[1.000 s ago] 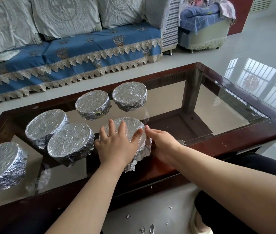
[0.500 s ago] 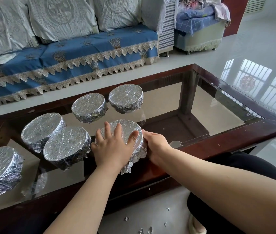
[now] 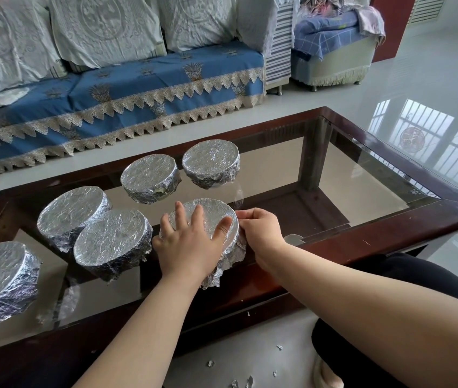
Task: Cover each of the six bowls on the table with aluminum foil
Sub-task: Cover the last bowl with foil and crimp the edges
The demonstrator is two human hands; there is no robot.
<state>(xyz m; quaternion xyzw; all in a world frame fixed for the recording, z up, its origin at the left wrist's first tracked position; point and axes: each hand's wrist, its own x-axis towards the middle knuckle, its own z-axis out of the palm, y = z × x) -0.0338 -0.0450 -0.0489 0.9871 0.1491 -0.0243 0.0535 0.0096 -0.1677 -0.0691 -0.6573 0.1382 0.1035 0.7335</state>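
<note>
living room, glass tabletop (image 3: 362, 175) | sixth bowl (image 3: 211, 217) by the near edge, other five already wrapped | left hand (image 3: 188, 245) flat on the foil, grip open | right hand (image 3: 258, 231) pinching the foil skirt at the rim | I'd keep the top pinned, crimp all round

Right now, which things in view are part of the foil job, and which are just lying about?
Part of the job:
- foil-covered bowl under the hands
- five other covered bowls, e.g.
- left hand flat on top
- right hand pinching foil at the rim
- glass table

Lying about:
- foil scraps on the floor
- sofa
- foil piece on the sofa
</note>
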